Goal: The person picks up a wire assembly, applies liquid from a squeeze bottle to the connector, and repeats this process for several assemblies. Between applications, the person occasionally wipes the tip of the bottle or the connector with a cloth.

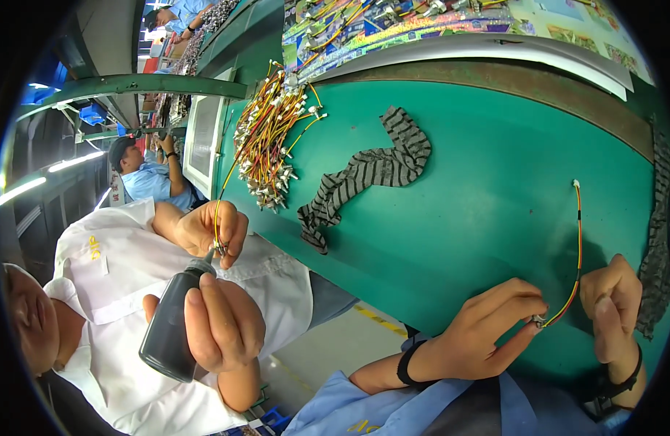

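Observation:
My left hand [491, 330] pinches a small silvery metal part [538, 320] between thumb and fingertips. A thin cable [580, 247] of red, yellow and dark wires curves up from it to a white connector [576, 183] over the green table. Just right of the cable, my right hand [612, 309] is closed with curled fingers; whether anything is inside them is hidden. On the left, a co-worker in white grips a dark squeeze bottle [176, 320] in one hand. Its nozzle points at a similar wired part [218, 247] pinched in the co-worker's other hand.
A heap of wired parts [269, 138] lies at the green table's [480, 167] far left. A striped grey cloth [371, 167] lies crumpled mid-table; a second dark striped cloth [658, 240] is at the right edge. Beyond a raised rail [495, 73] are more cables. Other people work behind.

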The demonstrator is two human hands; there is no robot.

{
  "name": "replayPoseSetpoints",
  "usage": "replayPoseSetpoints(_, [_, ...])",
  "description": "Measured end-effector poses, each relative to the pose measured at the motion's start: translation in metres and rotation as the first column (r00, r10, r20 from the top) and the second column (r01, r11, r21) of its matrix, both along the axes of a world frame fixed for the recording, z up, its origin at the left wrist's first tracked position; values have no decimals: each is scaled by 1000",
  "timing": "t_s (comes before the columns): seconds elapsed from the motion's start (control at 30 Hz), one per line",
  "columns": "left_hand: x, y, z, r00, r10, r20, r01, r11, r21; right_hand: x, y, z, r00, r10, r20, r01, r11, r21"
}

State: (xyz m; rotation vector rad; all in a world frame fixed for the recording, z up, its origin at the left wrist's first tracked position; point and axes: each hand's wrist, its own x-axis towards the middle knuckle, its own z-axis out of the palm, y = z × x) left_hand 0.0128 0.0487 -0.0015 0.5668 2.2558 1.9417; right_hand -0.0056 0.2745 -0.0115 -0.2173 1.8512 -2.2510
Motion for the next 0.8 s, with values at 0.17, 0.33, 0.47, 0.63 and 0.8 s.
replayPoseSetpoints(0.17, [2,-3,0,1000,-2,4,2,1000,-17,-2,0,-4,996,47,-70,-43,997,60])
replayPoseSetpoints(0.33, [1,-1,-2,1000,8,5,-8,1000,-1,-4,1,-7,983,82,-164,-57,987,151])
replayPoseSetpoints(0.47, [0,-1,-2,1000,9,4,-9,1000,12,-5,2,-11,974,104,-201,-75,986,146])
replayPoseSetpoints(0.63, [0,-1,-2,1000,10,0,-10,1000,20,-7,0,-13,963,110,-245,-81,989,124])
replayPoseSetpoints(0.8, [-1,0,-1,1000,7,-7,-7,1000,26,-6,1,-11,966,99,-240,-65,987,145])
